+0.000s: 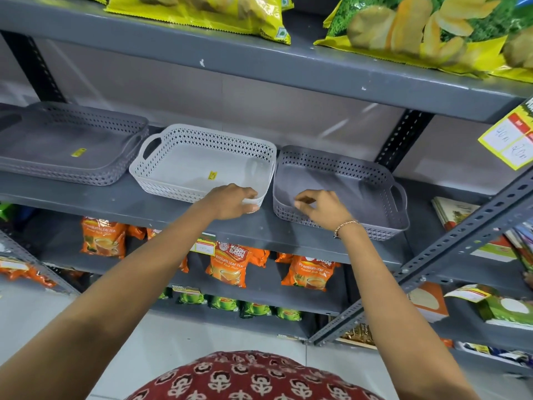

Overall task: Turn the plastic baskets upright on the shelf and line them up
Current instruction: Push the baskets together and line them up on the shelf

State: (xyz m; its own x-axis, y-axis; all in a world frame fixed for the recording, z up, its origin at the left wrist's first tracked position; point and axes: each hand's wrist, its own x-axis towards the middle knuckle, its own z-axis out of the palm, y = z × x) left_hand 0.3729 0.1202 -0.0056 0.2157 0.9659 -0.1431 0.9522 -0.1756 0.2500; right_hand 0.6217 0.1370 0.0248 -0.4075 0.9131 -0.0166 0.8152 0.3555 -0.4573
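Shelf (121, 203): left hand (233, 202) grips white basket (202, 163); right hand (323, 209) loose; "Wagh Bakri" tea (229, 262) below.

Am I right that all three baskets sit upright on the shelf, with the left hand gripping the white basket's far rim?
Not quite. The head view shows the left hand gripping the white basket at its near rim, by the front corner, not the far rim. The rest holds: all three baskets sit upright on the shelf.
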